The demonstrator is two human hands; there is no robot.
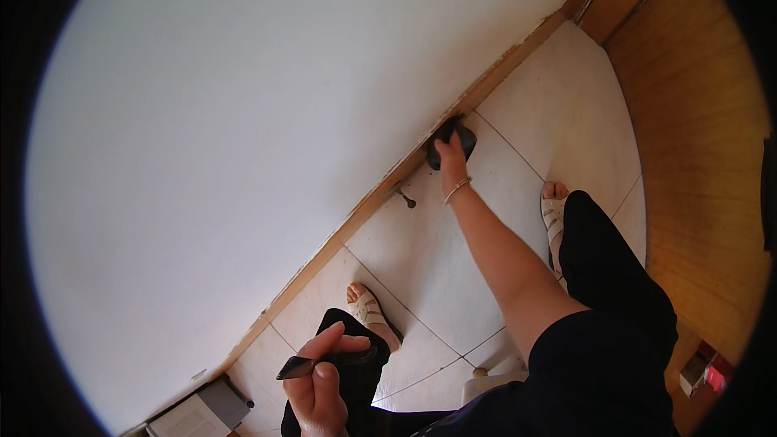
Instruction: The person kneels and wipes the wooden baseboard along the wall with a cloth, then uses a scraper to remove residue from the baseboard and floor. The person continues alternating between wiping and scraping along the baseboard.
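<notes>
My right hand (453,163), with a bracelet at the wrist, reaches down to the foot of the white wall. Its fingers are closed on a black rounded thing (468,139), pressed against the brown skirting board (356,214); whether this is a cloth or something firmer I cannot tell. Close to my body, above the left knee, my left hand (320,384) pinches a dark flat thing (296,367) with a slanted end between thumb and fingers. Its dark length blends into the black trousers, so its kind is unclear.
A small door stop (407,198) juts from the skirting. Pale sandals (371,307) are on my feet on the tiled floor (429,275). A wooden door or panel (704,137) stands at right. A grey box (214,405) lies lower left, a red item (719,372) lower right.
</notes>
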